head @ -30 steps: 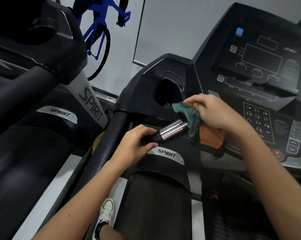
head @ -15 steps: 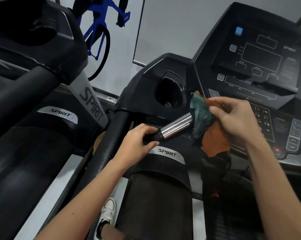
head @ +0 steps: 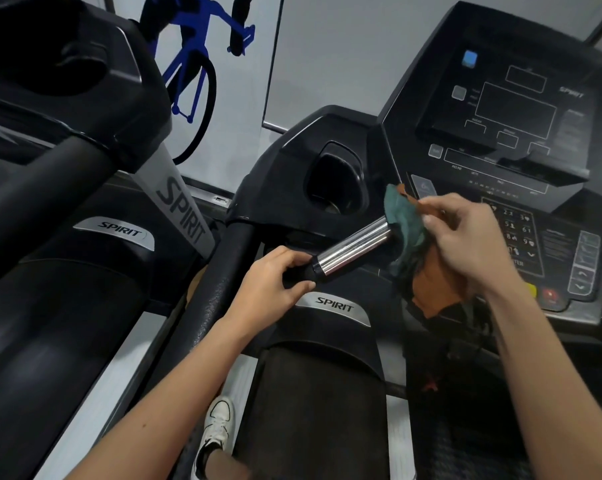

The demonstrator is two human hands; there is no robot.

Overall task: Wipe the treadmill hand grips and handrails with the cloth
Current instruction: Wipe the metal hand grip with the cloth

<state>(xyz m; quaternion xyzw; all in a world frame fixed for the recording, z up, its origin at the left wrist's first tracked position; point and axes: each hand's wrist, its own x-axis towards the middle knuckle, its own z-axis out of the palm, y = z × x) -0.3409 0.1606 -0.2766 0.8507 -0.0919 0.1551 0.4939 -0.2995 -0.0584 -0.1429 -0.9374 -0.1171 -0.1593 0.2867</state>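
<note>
I count one chrome hand grip (head: 353,249) and one teal-orange cloth (head: 408,233). My left hand (head: 275,282) curls round the grip's near black end. My right hand (head: 465,244) pinches the cloth at its far right end.

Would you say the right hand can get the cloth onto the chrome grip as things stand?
Probably yes: the right hand holds the cloth at the upper end of the chrome grip, while the left hand grips only its black lower end.
</note>
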